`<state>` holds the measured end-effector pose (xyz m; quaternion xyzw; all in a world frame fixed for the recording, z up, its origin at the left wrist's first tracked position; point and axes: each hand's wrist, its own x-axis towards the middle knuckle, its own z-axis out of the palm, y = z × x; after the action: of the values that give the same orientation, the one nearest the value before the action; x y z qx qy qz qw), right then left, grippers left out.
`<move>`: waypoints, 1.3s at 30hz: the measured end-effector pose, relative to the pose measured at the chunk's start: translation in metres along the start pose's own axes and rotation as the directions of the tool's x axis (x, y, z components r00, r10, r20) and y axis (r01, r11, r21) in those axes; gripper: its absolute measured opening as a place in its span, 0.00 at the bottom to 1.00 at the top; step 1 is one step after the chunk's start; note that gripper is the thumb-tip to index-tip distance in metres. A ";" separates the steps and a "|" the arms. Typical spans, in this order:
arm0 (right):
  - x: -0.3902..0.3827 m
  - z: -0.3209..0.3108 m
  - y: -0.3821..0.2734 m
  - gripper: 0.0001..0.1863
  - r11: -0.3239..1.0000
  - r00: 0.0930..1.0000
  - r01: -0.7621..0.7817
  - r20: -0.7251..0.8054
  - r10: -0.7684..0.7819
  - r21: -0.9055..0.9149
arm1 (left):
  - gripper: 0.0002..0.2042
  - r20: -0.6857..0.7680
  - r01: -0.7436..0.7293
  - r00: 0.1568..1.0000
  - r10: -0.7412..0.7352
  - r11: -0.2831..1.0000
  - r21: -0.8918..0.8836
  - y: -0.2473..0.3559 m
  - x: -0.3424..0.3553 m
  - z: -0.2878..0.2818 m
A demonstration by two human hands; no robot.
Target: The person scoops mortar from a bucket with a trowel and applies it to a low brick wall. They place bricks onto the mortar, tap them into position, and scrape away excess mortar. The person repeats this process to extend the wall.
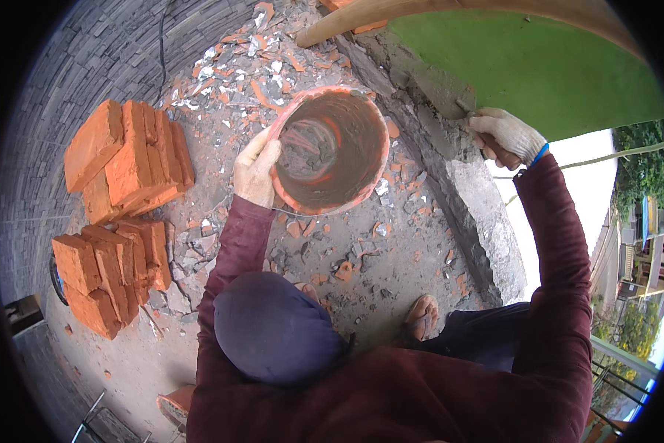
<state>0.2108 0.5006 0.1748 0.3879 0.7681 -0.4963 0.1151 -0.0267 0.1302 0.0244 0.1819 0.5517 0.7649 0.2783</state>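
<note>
My left hand (257, 168), in a pale work glove, grips the left rim of an orange bucket (383, 148). Grey wet mortar (310, 151) coats the bucket's inside and lies at its bottom. On the right, my gloved right hand (508, 136) is closed round the handle of a trowel (461, 105). The trowel's mortar-smeared blade is hard to tell from the mortar around it. It rests by the top of a low, rough wall (487, 221), beside a green panel (524, 74).
Two stacks of orange bricks (129, 159) stand on the left, one nearer (110, 277). Broken brick and rubble (273, 66) litter the floor. A wooden pole (376, 16) crosses the top. Behind me at lower left sits another orange bucket (175, 406). Past the wall, the ground drops away.
</note>
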 end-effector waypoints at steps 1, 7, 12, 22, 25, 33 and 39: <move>-0.031 0.002 -0.006 0.09 0.999 1.000 -0.004 0.011 0.004 -0.037 | 0.22 0.021 0.045 0.999 -0.045 0.999 0.031 0.009 -0.003 0.003; -0.047 0.115 -0.021 0.19 0.356 0.859 0.405 0.216 -0.465 -0.842 | 0.22 0.163 0.049 0.983 -0.081 0.980 0.194 0.012 0.027 -0.011; 0.022 0.185 0.012 0.24 0.242 0.754 0.312 0.084 -0.651 -0.919 | 0.22 0.249 -0.045 0.967 -0.059 0.919 0.392 0.016 0.038 0.019; -0.009 0.185 0.062 0.30 0.213 0.818 0.295 0.132 -0.559 -0.931 | 0.24 0.312 -0.180 0.950 -0.010 0.798 0.575 0.017 0.029 0.051; 0.001 0.200 0.084 0.29 0.105 0.757 0.352 0.217 -0.616 -0.930 | 0.23 0.324 -0.179 0.945 -0.028 0.788 0.589 0.019 0.027 0.057; -0.001 0.178 0.055 0.29 0.185 0.916 0.250 0.171 -0.362 -0.950 | 0.19 0.454 -0.373 0.884 0.113 0.757 0.537 0.008 0.012 0.077; 0.023 0.190 0.066 0.23 0.362 0.882 0.471 0.428 -0.198 -0.804 | 0.20 0.491 -0.381 0.866 0.091 0.756 0.532 0.009 0.010 0.077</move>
<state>0.2023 0.3635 0.0257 0.0334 0.9519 -0.0744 0.2955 0.0086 0.1912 0.0576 0.4985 0.6641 0.5125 0.2185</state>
